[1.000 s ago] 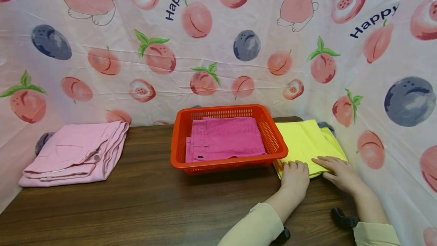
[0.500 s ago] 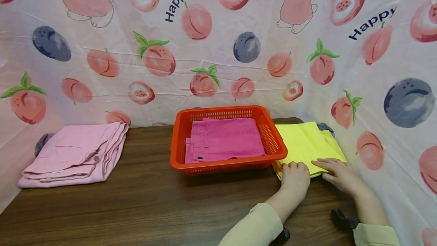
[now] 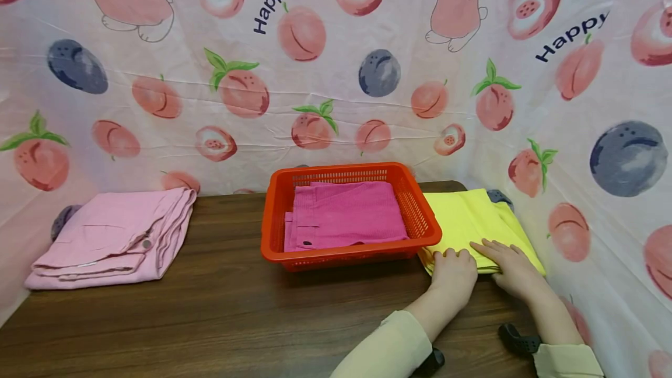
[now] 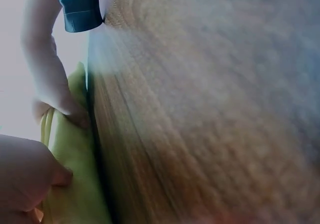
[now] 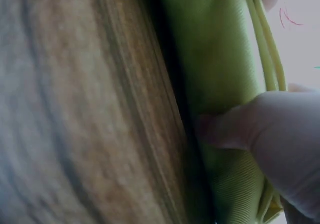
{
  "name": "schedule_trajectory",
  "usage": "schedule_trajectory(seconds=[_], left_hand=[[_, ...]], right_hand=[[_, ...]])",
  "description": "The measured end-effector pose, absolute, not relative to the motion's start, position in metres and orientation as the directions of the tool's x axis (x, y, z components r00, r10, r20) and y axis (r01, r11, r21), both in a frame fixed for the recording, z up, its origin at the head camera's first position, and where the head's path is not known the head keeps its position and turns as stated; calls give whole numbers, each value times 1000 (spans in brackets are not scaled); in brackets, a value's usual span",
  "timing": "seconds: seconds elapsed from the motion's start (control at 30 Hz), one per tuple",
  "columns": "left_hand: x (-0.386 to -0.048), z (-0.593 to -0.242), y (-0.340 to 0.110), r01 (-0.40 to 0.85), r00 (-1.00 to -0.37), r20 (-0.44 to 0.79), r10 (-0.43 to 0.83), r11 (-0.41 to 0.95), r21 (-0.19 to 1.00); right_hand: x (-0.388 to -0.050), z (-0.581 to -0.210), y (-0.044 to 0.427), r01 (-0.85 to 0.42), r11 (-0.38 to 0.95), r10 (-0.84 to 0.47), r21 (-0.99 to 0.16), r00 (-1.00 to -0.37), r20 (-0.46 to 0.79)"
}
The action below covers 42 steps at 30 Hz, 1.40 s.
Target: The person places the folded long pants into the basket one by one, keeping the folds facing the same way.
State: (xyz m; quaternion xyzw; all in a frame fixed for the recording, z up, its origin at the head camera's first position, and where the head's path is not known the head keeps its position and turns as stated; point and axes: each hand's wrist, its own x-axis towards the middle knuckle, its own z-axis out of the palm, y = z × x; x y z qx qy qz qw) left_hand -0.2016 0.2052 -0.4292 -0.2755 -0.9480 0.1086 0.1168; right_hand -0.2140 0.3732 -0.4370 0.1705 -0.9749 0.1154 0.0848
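Observation:
A folded yellow garment lies flat on the table at the right, against the basket's side. My left hand holds its near edge with curled fingers on top; in the left wrist view the thumb presses the front fold. Farther right, my right hand grips the same edge. Its fingers lie over the top, and the right wrist view has its thumb against the rounded fold. The undersides of both hands are hidden in the head view.
An orange-red plastic basket holds folded magenta corduroy trousers left of the hands. Folded light pink trousers lie at the far left of the wooden table. A fruit-print curtain borders the back and sides.
My right hand has shifted slightly left along the yellow garment, and more of the garment's near right corner shows. My left hand has stayed almost in place.

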Motion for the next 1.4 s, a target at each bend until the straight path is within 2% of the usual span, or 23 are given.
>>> schedule_trajectory(seconds=[0.1,0.27,0.53,0.77,1.0,1.13,1.27,1.4], left_hand=[[-202,-429,203,497,-807,204,554,824,-273],[-201,-427,202,493,-790,268,552,831,-257],[-195,-417,204,470,-813,262,520,852,-232],[-198,-415,201,428,-759,415,502,865,-262],[-202,-414,198,451,-641,551,534,843,-293],[-202,-406,195,479,-610,572,548,830,-285],[-201,-393,189,521,-604,575,552,819,-240],[-199,-382,184,568,-604,567,560,802,-187]], right_hand=[[-214,-438,373,-396,905,-342,-154,-895,287],[-216,-437,375,-466,882,-388,-74,-805,448],[-212,-425,376,-546,837,-451,14,-677,581],[-205,-410,370,-544,838,-463,46,-663,588],[-196,-396,369,-522,852,-445,41,-679,584],[-191,-386,369,-534,844,-445,53,-641,626],[-187,-376,367,-525,846,-440,92,-590,677],[-180,-365,363,-501,858,-425,113,-570,703]])
